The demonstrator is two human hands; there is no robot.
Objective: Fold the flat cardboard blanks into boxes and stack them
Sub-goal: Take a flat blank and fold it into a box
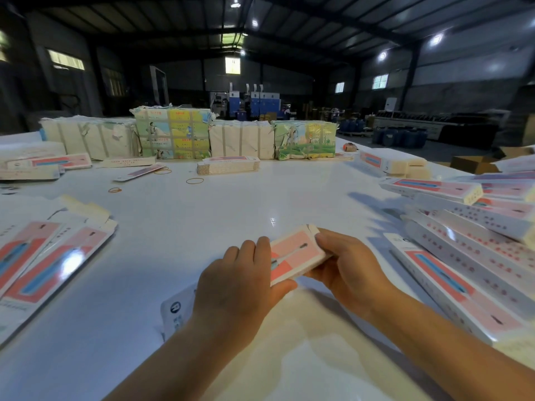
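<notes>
A large, dim industrial hall is seen beyond a glossy white table (179,215). A dark pitched roof (289,21) on steel trusses is lit by round lamps (435,39) at 1 o'clock. Bright windows (66,59) are set at 10 o'clock, blue machines (265,101) at 12.

Dim hall, bright tabletop

We see round ceiling lamps (436,39) glaring on the glossy white table (202,215); edges bend and blur; our forearms cast soft shadows.
</notes>
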